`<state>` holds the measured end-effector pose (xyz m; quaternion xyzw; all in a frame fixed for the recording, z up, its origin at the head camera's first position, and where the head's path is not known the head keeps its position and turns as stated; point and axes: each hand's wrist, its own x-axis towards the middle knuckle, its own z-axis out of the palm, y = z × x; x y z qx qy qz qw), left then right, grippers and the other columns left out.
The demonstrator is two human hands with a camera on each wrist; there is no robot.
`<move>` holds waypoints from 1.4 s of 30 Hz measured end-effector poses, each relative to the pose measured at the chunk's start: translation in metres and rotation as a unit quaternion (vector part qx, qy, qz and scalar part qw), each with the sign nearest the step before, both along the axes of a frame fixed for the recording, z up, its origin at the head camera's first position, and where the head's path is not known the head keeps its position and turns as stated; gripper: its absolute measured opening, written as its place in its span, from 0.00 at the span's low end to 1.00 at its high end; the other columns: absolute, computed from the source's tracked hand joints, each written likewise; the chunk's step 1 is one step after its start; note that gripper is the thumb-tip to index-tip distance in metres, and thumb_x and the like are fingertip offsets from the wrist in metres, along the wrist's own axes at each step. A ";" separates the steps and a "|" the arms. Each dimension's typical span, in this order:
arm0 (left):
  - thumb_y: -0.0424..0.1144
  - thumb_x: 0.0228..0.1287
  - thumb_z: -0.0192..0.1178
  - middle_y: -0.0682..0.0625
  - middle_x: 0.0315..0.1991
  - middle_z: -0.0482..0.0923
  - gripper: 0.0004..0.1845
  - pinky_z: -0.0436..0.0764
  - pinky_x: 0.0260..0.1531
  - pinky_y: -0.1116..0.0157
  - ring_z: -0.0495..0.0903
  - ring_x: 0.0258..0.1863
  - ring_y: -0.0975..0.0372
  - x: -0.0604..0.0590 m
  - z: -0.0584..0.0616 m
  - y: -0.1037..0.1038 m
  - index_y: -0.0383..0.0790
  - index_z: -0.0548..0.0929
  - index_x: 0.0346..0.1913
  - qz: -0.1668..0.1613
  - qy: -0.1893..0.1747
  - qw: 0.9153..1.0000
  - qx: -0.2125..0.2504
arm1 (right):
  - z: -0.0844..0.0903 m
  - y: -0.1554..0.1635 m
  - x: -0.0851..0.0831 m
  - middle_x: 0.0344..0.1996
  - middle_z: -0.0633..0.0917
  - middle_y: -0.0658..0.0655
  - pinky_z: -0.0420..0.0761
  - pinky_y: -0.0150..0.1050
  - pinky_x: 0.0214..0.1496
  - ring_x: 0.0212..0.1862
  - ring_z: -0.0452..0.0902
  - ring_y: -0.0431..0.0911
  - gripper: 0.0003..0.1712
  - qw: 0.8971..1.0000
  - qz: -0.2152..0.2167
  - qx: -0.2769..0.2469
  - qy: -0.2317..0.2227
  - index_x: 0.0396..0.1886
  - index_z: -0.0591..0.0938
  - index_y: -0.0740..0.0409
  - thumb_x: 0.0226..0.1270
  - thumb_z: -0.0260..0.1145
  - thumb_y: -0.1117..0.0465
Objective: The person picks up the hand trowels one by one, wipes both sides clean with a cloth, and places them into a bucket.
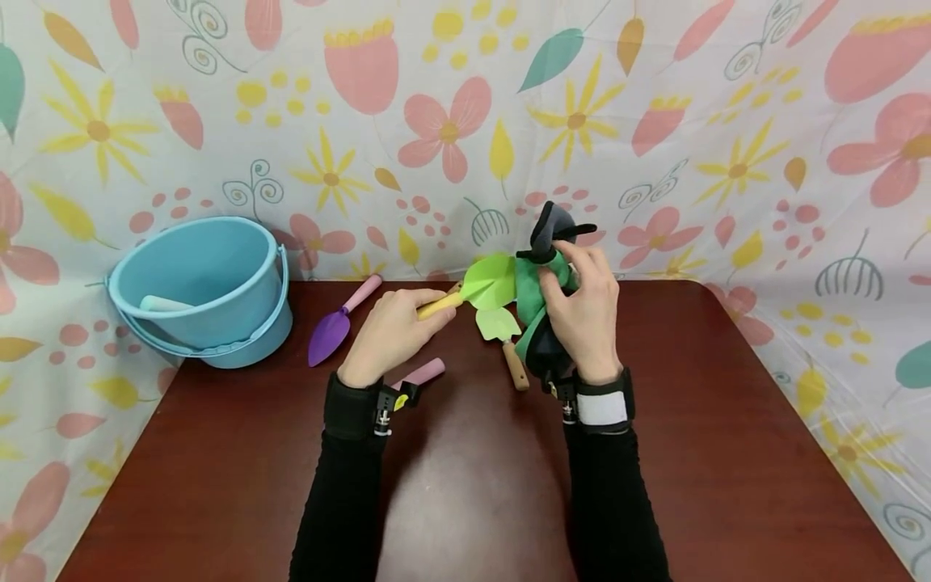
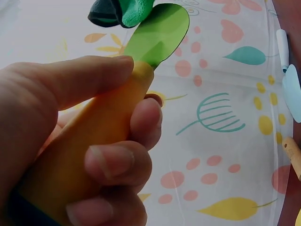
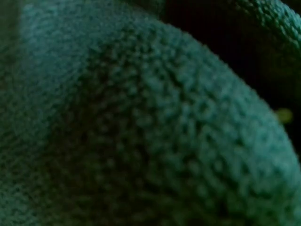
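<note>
My left hand grips the yellow handle of a small garden trowel, fingers curled round it. Its bright green blade points right, toward a green and dark grey cloth. That fuzzy cloth is bunched in my right hand, with thumb and fingers pinching it. In the left wrist view, the cloth meets the blade's upper edge. Cloth fills the right wrist view, blurred. Just below the green blade lies a pale green hand tool with a wooden handle.
A light blue bucket stands at the back left, a pale handle inside. A purple trowel with a pink handle lies beside it. Another pink handle is partly hidden by my left wrist. A floral sheet hangs behind the brown table.
</note>
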<state>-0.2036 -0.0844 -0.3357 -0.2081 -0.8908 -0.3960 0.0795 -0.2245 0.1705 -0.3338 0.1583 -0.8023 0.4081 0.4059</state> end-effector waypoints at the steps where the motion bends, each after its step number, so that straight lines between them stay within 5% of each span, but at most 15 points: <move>1: 0.48 0.68 0.61 0.54 0.17 0.65 0.14 0.59 0.16 0.67 0.61 0.12 0.63 0.001 0.000 0.000 0.49 0.85 0.52 0.003 0.000 1.000 0.001 | 0.000 -0.002 0.001 0.41 0.79 0.64 0.66 0.46 0.37 0.35 0.70 0.54 0.17 1.000 0.006 0.004 0.002 0.53 0.83 0.63 0.65 0.66 0.66; 19: 0.45 0.72 0.57 0.53 0.19 0.71 0.15 0.65 0.17 0.65 0.66 0.13 0.61 0.001 -0.004 0.011 0.44 0.83 0.54 0.028 0.025 0.999 0.008 | -0.008 -0.050 0.012 0.43 0.79 0.58 0.75 0.44 0.42 0.42 0.75 0.50 0.18 0.987 0.113 0.096 -0.060 0.55 0.82 0.63 0.66 0.67 0.62; 33: 0.45 0.71 0.58 0.54 0.17 0.69 0.19 0.63 0.14 0.67 0.64 0.10 0.62 0.001 -0.006 0.017 0.45 0.81 0.61 0.014 0.051 0.999 0.001 | -0.008 -0.039 0.009 0.42 0.78 0.60 0.73 0.45 0.37 0.37 0.74 0.50 0.20 0.990 0.089 0.083 -0.077 0.56 0.81 0.65 0.68 0.67 0.60; 42: 0.45 0.70 0.60 0.56 0.23 0.75 0.21 0.60 0.11 0.68 0.60 0.08 0.63 0.003 -0.005 0.020 0.42 0.79 0.62 0.010 0.045 0.999 0.001 | -0.009 -0.019 0.002 0.44 0.80 0.63 0.74 0.50 0.44 0.42 0.77 0.56 0.21 0.996 0.044 0.051 -0.067 0.55 0.82 0.65 0.65 0.70 0.61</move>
